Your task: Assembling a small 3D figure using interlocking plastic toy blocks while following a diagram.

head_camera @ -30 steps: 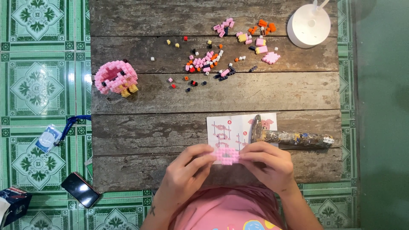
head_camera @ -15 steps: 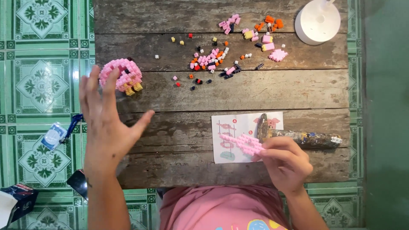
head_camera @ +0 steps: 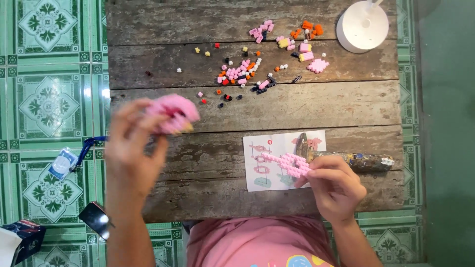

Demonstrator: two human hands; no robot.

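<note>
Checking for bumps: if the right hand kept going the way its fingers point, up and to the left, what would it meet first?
The right hand holds a pink brick piece over the instruction sheet. Beyond lies bare wood, then probably the scattered small bricks, though height is unclear.

left hand (head_camera: 131,153) and its pink block figure (head_camera: 173,112) are motion-blurred; white round base (head_camera: 362,27) cut off.

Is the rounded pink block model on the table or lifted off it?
Lifted: the left hand holds the pink block model above the wooden table.
</note>
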